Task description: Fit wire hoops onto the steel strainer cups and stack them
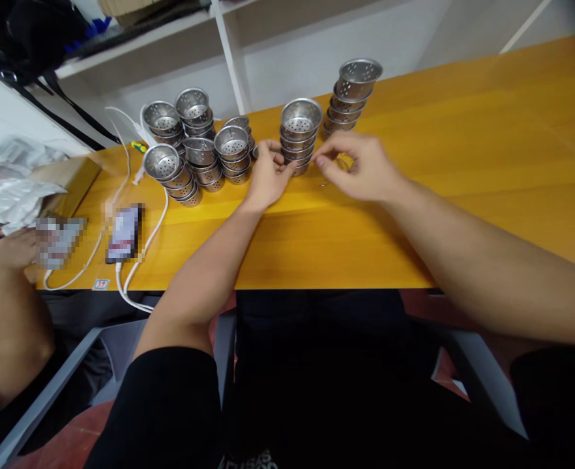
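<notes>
A stack of perforated metal cups (301, 120) stands upright in front of me on the table. My left hand (266, 177) is at its lower left side, thumb against the front and fingers curled at the side. On the other side, my right hand (363, 168) has thumb and index finger close together beside the lower cups; anything between the fingertips is too small to make out. A thin yellowish curved piece (343, 163) shows beside the right fingers. Behind the right hand rises another, slightly leaning stack of cups (358, 81).
Several more cup stacks (200, 153) crowd together to the left. A phone (124, 233) with white cables (153, 238) lies on the wooden table (287, 251). At far left, another person's hand (14, 251) is by a blurred-out device. A shelf (229, 55) stands behind.
</notes>
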Demonstrator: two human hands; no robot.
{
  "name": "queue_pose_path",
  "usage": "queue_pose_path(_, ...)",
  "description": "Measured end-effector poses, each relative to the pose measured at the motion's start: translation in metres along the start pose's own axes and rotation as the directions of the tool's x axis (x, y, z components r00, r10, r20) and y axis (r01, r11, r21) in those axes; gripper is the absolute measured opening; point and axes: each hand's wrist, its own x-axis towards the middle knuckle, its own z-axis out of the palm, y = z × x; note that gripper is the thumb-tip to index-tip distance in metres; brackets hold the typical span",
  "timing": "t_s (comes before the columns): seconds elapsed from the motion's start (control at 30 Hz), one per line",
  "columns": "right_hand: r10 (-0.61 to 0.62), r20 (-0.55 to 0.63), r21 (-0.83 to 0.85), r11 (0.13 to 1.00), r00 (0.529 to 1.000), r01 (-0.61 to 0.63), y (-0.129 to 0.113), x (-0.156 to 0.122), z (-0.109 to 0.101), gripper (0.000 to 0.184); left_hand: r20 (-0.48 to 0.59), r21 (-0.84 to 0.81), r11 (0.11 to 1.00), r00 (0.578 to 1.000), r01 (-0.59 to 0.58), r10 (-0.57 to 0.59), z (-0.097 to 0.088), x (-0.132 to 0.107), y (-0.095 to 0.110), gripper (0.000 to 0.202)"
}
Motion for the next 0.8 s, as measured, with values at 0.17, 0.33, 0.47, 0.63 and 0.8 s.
queue_pose_path(0.17,-0.025,0.191,0.024,0.999,0.981,0.020,0.010,-0.001,0.017,0.050,0.076,0.040,0.999,0.997,0.006,-0.009,-0.008,-0.013,0.040,0.025)
queue_pose_path(0.33,-0.004,0.203,0.023,1.000,0.979,-0.001,0.032,0.005,0.028,0.056,0.186,0.091,0.995,0.982,-0.043,0.026,-0.014,-0.022,0.056,0.022)
queue_pose_path(0.47,0.024,0.187,-0.030,0.999,0.982,-0.018,0.044,0.008,0.030,0.072,0.172,0.202,0.972,0.982,-0.118,0.083,-0.021,-0.021,0.053,0.023)
queue_pose_path(0.63,0.027,0.162,-0.012,1.000,0.986,-0.025,0.050,0.005,0.027,0.081,0.102,0.262,0.962,0.993,-0.083,0.058,-0.026,-0.016,0.039,0.045)
queue_pose_path(0.8,0.023,0.214,-0.013,1.000,0.977,-0.021,0.056,0.008,0.035,0.084,0.058,0.345,0.939,0.998,0.009,-0.031,-0.027,-0.016,0.036,0.041)
